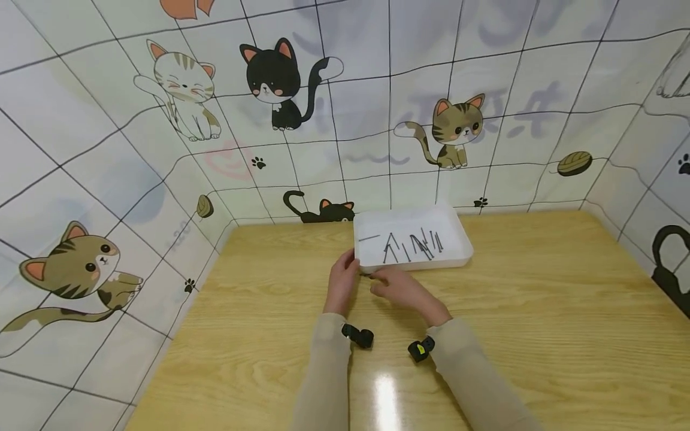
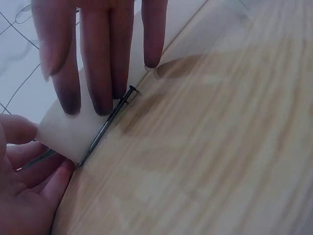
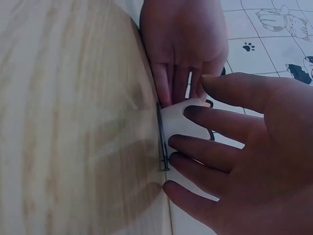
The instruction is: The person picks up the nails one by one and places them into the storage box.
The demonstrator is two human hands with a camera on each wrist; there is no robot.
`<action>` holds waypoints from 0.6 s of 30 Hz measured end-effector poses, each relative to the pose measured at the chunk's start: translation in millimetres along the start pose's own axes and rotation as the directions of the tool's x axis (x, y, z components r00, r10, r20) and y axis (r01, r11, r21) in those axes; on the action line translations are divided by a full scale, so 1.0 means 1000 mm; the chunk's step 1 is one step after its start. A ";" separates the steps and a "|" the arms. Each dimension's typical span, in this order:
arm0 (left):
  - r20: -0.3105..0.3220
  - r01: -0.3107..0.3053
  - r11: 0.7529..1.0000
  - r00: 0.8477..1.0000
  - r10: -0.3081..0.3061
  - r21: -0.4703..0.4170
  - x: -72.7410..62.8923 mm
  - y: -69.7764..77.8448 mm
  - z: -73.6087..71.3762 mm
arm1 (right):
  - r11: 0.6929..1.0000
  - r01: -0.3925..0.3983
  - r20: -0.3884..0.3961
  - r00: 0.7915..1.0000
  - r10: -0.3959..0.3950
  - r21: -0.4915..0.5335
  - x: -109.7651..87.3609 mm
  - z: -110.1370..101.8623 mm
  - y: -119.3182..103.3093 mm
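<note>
A white tray (image 1: 412, 266) stands at the back of the table with several dark nails (image 1: 417, 245) lying loose in it. My left hand (image 1: 342, 282) holds the tray's near left corner, thumb at the front wall and fingers at the side. Along the foot of the front wall lies a dark nail (image 2: 108, 125) on the table; whether a second one lies under it I cannot tell. Over this nail is my right hand (image 1: 404, 290), its fingers fairly straight and spread. Their darkened fingertips (image 3: 176, 142) are close beside the nail, against or near the wall; contact is unclear.
The wooden table (image 1: 259, 359) runs back to walls covered with a printed cat-and-grid sheet (image 1: 366, 120). The tray's back edge is close to the rear wall. Each wrist carries a small black camera, one on the left (image 1: 360, 336), the other on the right (image 1: 420, 349).
</note>
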State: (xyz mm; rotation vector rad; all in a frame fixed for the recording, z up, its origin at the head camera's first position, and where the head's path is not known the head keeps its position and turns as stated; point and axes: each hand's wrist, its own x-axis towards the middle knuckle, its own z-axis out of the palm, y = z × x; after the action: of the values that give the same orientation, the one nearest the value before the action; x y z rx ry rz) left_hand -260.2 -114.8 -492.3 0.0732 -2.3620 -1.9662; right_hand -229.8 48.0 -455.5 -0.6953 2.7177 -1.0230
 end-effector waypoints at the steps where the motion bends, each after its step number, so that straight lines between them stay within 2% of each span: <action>1: -0.002 -0.001 1.000 1.000 0.001 0.004 -0.001 -0.001 0.000 | 1.000 -0.002 0.000 1.000 0.002 0.002 0.000 0.002 -0.001; 18: -0.003 -0.020 1.000 1.000 0.020 0.023 -0.003 -0.003 0.000 | 0.990 -0.007 -0.028 1.000 0.003 -0.138 -0.003 0.003 -0.008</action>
State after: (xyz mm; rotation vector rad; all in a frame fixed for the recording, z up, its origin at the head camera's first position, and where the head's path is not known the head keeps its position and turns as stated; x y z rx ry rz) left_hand -257.3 -115.4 -494.8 0.0528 -2.3742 -1.9290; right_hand -223.2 42.7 -453.0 -0.6999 2.8340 -0.8561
